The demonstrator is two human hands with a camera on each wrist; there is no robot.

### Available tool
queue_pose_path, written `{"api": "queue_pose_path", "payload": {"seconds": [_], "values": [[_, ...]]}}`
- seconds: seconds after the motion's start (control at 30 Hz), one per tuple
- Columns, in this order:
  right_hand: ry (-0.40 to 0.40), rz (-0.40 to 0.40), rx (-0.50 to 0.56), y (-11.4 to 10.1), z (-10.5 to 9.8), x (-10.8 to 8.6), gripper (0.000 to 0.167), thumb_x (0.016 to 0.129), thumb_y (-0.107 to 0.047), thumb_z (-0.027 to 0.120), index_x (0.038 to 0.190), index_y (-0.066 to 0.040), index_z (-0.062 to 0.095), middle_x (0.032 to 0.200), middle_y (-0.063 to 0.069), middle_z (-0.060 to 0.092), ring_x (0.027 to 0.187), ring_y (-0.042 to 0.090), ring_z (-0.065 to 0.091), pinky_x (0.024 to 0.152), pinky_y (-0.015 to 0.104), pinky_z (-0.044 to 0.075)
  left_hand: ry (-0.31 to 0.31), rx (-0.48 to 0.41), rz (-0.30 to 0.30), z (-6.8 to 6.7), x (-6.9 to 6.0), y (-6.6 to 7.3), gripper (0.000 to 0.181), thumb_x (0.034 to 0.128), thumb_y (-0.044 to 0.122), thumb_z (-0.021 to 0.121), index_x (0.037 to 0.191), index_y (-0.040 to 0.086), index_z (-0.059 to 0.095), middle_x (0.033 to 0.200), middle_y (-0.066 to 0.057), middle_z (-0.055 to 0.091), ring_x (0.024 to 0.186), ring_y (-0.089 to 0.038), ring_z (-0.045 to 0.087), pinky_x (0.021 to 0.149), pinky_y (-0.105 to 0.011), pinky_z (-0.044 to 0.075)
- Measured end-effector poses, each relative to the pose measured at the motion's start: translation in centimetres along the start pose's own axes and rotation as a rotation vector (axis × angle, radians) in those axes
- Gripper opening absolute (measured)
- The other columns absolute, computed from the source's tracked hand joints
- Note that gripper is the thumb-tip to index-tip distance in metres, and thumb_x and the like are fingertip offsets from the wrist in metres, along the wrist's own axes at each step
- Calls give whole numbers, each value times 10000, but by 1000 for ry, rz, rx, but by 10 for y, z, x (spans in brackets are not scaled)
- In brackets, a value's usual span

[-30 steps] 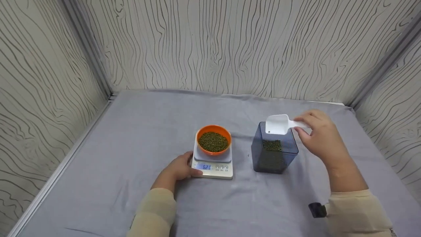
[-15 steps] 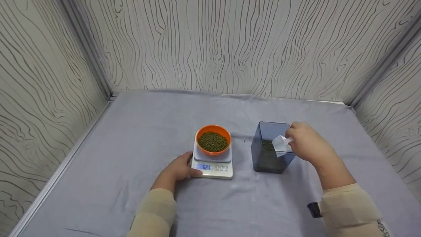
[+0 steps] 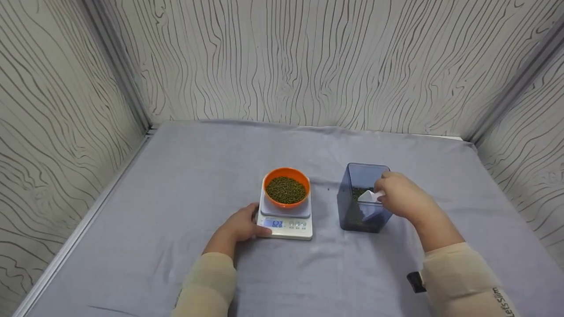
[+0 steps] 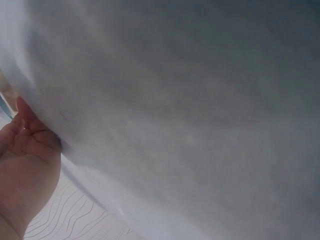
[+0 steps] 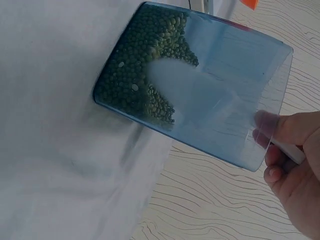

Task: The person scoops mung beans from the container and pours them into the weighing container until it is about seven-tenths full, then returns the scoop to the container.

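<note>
In the head view my left hand [image 3: 242, 223] grips the left side of a white digital kitchen scale [image 3: 302, 232], its thumb near the lit display. An orange bowl [image 3: 286, 205] filled with green mung beans [image 3: 285, 189] stands on the scale. To the right is a tall translucent blue container [image 3: 348, 215], partly filled with the same beans. My right hand [image 3: 403, 196], at the container's rim, holds a white scoop [image 3: 369, 197] by its handle. The right wrist view shows the scoop's head [image 5: 182, 82] through the wall, dug into the container's beans [image 5: 132, 65].
Grey cloth [image 3: 198, 167] covers the table. A small dark speck [image 3: 328, 189] lies between scale and container. Wood-grain patterned panels [image 3: 282, 61] stand behind and at both sides. Mostly cloth fills the left wrist view.
My right hand has lowered the scoop from above the container down into its beans. The digits on the scale display have changed slightly. The left hand has stayed in place.
</note>
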State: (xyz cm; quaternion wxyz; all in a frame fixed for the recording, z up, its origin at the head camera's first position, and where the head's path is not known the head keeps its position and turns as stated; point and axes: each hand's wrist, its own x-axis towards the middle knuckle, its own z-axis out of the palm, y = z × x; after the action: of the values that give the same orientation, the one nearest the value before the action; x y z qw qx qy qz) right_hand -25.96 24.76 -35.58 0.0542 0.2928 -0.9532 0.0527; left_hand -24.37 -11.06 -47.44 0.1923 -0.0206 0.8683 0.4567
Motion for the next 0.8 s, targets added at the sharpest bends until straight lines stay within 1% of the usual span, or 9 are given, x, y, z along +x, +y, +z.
{"api": "queue_pose_path", "payload": {"seconds": [0.07,0.23,0.5,0.6,0.8], "values": [[-4,13,49,1,2,1,80,689,39,669,765,15,657,726,61,509,707,280,527,686,431,450,0,-5,-1,0,0,0,919,650,298,814,1412,107,336,1393,-117,403,1206,-261,391,1047,-450,267],[-22,59,130,6,5,1,88,704,34,669,788,10,660,754,60,523,746,276,531,722,446,450,4,-8,-3,0,0,0,933,646,311,814,1418,110,329,1414,-117,379,1282,-278,330,1074,-467,210],[-47,105,253,11,10,1,87,774,-12,657,858,-4,674,817,75,569,810,271,546,766,463,447,4,-8,2,0,-1,1,922,646,306,815,1411,107,341,1408,-114,389,1282,-277,329,1076,-469,201],[-33,123,290,12,10,0,89,790,-29,656,875,-12,676,841,76,582,832,274,546,779,469,441,6,-10,1,0,-1,1,923,643,302,818,1410,107,343,1401,-112,397,1269,-270,342,1074,-470,205],[25,171,359,14,9,-6,113,794,-55,672,902,-25,684,886,74,615,864,264,554,783,450,435,0,-12,-12,-1,-1,2,931,638,298,821,1413,112,339,1388,-114,407,1209,-253,381,1058,-452,248]]}}
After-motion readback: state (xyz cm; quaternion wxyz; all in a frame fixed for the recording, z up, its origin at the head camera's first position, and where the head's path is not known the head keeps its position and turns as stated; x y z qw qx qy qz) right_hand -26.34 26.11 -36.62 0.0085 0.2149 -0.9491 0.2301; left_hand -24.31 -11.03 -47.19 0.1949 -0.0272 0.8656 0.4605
